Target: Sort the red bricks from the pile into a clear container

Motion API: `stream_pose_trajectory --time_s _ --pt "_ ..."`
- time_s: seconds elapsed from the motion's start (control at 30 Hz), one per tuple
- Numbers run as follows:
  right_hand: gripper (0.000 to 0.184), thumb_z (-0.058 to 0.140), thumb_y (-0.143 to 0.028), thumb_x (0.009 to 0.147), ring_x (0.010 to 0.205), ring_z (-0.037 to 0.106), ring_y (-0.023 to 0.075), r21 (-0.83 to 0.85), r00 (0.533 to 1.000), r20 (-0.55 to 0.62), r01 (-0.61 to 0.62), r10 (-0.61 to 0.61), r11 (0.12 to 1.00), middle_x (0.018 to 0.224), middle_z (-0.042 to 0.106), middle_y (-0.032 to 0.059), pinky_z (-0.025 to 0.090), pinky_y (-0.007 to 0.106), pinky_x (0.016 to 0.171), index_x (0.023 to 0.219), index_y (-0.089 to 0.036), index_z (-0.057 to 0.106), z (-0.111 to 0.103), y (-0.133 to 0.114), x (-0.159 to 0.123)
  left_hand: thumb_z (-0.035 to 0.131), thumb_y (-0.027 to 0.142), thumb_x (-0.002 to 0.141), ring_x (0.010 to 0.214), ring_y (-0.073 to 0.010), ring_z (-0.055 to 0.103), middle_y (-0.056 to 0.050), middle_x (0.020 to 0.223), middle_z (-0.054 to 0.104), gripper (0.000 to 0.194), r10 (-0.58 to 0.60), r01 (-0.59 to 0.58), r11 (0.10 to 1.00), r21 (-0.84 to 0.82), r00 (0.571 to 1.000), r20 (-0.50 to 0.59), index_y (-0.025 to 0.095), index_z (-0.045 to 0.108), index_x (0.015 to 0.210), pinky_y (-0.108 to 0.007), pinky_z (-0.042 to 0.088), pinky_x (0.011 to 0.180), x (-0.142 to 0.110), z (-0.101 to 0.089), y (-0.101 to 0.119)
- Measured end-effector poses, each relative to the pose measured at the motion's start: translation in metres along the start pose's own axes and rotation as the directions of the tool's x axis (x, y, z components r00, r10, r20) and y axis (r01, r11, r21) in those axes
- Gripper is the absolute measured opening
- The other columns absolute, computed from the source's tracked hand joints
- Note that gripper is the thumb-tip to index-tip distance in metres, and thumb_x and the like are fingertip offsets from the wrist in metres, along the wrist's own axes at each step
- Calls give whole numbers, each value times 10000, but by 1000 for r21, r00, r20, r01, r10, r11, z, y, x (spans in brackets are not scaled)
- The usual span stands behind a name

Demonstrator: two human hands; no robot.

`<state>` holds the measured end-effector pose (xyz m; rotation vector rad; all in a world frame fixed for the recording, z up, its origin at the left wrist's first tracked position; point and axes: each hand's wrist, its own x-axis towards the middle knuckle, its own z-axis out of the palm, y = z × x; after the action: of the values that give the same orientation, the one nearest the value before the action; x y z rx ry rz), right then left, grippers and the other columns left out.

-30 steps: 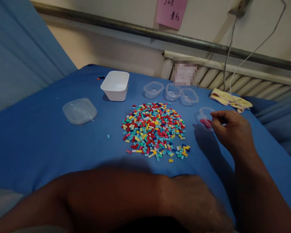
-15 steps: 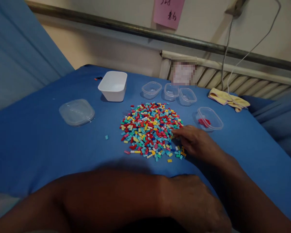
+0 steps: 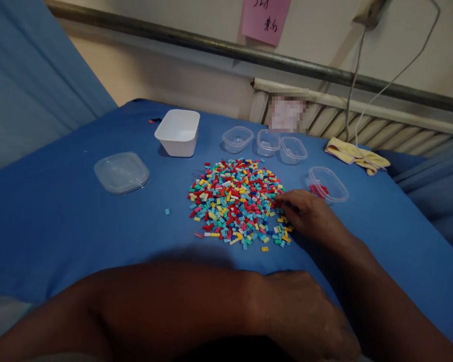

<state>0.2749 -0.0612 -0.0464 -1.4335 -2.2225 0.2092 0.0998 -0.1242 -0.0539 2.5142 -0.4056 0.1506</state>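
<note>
A round heap of small toy building bricks (image 3: 234, 198) in red, blue, yellow, green and white is spread on the blue-covered table. My right hand (image 3: 309, 211) is at the heap's right edge, its fingers curled in a pinch beside red bricks. Whatever is between the fingertips is too small and hidden to make out. Behind that hand, a clear plastic tub (image 3: 334, 187) holds a few red bricks (image 3: 319, 190). My left hand (image 3: 309, 311) rests bent at the near edge, back upward; its fingers are hidden.
A white tub (image 3: 179, 146) and three clear tubs (image 3: 237, 140) stand behind the heap. Clear lids (image 3: 123, 173) lie to the left, near a lone light-blue brick (image 3: 168, 211). At the back right is a yellow cloth (image 3: 357, 155) with a cord over it.
My right hand has shifted slightly right and away from me along the heap's edge, uncovering some bricks. The left hand keeps its place.
</note>
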Motion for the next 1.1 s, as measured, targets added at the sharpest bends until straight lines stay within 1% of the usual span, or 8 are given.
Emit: stream_pose_trajectory --time_s 0.23,0.4,0.5,0.67,0.77,0.9,1.0,1.1 --pt "313 591 -129 1004 1066 771 287 7 993 116 21 -22 1000 1142 831 107 594 437 950 1222 -206 802 -4 -2 5 635 384 1019 937 -221 757 5 1141 796 182 -10 10 1000 -7 1000 28 243 713 1105 -394 505 563 -1 -3 2" --pt "322 636 -82 919 901 737 237 -9 986 167 -26 27 1000 1015 801 85 563 351 822 1176 -199 790 -9 -9 3 598 356 1046 932 -203 755 18 1145 802 133 -35 35 999 -4 999 32 260 689 1043 -405 487 544 -1 -4 3" --pt "307 635 -86 924 857 722 220 18 987 152 -47 44 999 973 786 68 546 331 790 1158 -211 790 -11 -12 2 589 346 1046 936 -207 750 17 1156 798 126 -43 42 999 11 997 58 262 683 1058 -406 477 536 -1 -4 4" --pt "243 629 -115 954 925 729 235 93 999 41 -27 23 995 1007 780 73 551 353 816 1111 -221 780 -8 -11 4 590 357 1048 951 -213 744 10 1184 786 140 -41 40 999 9 996 83 253 679 1077 -398 475 534 1 -4 4" --pt "209 639 -123 962 925 733 229 93 1000 27 -9 7 996 1005 782 75 552 356 831 1083 -217 781 -2 -11 8 575 354 1054 958 -221 743 -2 1135 777 166 -29 28 1000 10 996 83 244 691 1094 -397 484 554 1 -4 3" --pt "179 637 -123 957 901 731 225 28 994 101 -35 32 999 980 787 68 533 343 803 1011 -217 779 1 -17 14 556 346 1061 950 -228 742 -10 1089 775 187 -39 39 999 -2 995 94 236 706 1081 -400 491 569 2 -7 4" --pt "212 629 -92 911 870 738 224 -20 982 169 -78 81 997 953 799 57 519 334 770 971 -220 787 -4 -22 14 559 342 1054 946 -226 738 -12 1078 770 174 -50 52 998 -19 992 112 237 698 1063 -396 495 564 3 -10 5" --pt "239 629 -83 889 851 750 222 -34 975 194 -103 108 994 953 817 51 529 328 761 964 -230 803 -8 -23 12 547 341 1056 958 -225 737 -11 1084 768 170 -42 46 999 -29 991 129 243 685 1041 -397 507 570 4 -12 6"
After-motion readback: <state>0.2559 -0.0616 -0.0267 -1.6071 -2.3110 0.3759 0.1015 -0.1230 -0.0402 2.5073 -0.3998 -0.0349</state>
